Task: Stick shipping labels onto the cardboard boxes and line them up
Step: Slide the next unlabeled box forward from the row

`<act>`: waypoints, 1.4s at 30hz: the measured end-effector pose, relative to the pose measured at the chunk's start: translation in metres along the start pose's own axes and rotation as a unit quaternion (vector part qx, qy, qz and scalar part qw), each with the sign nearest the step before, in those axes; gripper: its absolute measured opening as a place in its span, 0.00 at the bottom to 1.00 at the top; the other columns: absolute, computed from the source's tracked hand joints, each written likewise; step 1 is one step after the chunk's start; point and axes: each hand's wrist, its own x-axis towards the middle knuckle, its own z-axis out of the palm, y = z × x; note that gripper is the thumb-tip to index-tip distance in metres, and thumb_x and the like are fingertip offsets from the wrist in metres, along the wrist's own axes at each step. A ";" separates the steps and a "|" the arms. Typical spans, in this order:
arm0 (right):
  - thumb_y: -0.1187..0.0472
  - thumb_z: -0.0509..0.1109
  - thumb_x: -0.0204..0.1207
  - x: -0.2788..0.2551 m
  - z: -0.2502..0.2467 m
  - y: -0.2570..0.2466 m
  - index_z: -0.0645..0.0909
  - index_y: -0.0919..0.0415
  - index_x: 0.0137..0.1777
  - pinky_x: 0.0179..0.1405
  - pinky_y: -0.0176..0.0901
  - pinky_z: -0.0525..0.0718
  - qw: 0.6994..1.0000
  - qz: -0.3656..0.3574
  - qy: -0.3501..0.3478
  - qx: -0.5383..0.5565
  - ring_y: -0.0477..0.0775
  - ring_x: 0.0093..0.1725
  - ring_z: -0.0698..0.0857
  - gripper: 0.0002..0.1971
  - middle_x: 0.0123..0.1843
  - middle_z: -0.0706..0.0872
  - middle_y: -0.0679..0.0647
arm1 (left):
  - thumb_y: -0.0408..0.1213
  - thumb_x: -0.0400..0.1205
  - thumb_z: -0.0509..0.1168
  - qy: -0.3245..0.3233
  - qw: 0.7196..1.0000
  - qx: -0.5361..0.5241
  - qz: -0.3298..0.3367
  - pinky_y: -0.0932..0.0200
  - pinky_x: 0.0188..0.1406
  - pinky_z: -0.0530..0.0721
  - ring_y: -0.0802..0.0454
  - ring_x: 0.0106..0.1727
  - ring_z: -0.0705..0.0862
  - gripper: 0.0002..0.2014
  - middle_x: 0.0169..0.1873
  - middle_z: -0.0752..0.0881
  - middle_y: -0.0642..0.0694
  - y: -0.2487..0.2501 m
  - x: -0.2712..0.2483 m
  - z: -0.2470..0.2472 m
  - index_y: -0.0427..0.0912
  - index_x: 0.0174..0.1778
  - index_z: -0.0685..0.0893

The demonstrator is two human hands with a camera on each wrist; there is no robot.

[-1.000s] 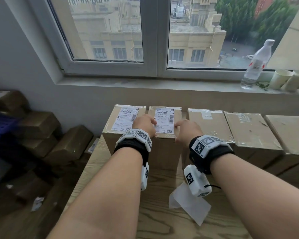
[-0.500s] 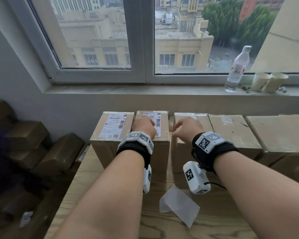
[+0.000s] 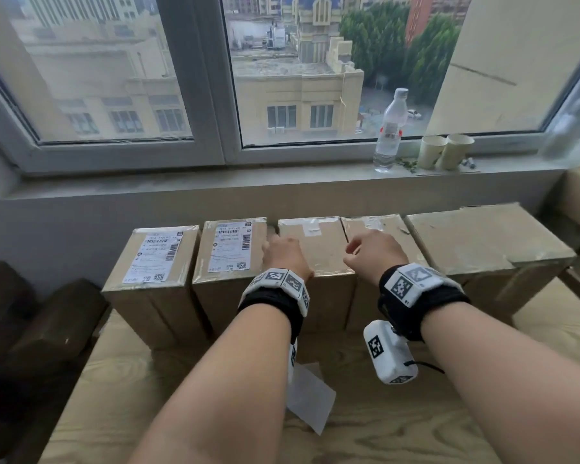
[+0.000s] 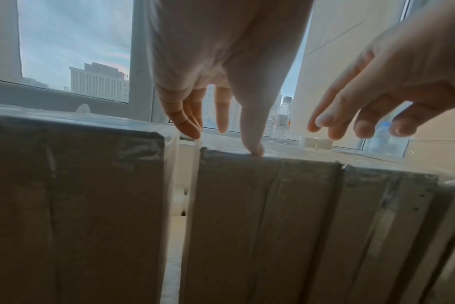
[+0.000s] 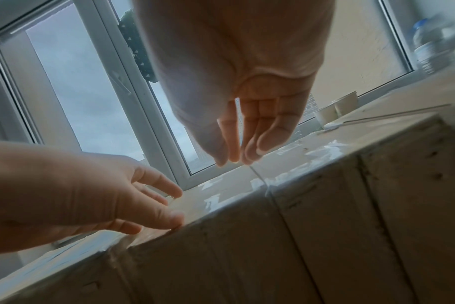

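Note:
Five cardboard boxes stand in a row under the window. The two left ones [image 3: 154, 259] [image 3: 230, 249] carry white shipping labels. The third box [image 3: 318, 249], the fourth box [image 3: 412, 254] and the fifth box [image 3: 482, 239] have bare taped tops. My left hand [image 3: 278, 249] lies on the third box's left edge; its fingers [image 4: 192, 125] are straight at the gap to the second box and its thumb touches the front top edge. My right hand [image 3: 365, 249] hovers over the seam between the third and fourth boxes, fingers [image 5: 234, 148] relaxed, holding nothing.
A white sheet of backing paper [image 3: 310, 396] lies on the wooden table [image 3: 121, 396] under my left forearm. A water bottle [image 3: 389, 135] and two paper cups [image 3: 446, 152] stand on the sill. Dark wrapped parcels [image 3: 54, 326] are piled to the table's left.
Both hands have moved right, off the second labelled box and onto the third, unlabelled one. The view has shifted right with them.

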 end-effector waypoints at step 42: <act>0.42 0.68 0.74 -0.051 0.034 0.047 0.87 0.61 0.44 0.50 0.50 0.89 0.991 0.055 -0.119 -0.006 0.60 0.45 0.90 0.21 0.44 0.91 0.59 | 0.43 0.66 0.82 -0.084 0.988 -0.043 -0.121 0.50 0.56 0.82 0.42 0.62 0.83 0.43 0.60 0.83 0.43 -0.024 -0.095 0.017 0.44 0.71 0.64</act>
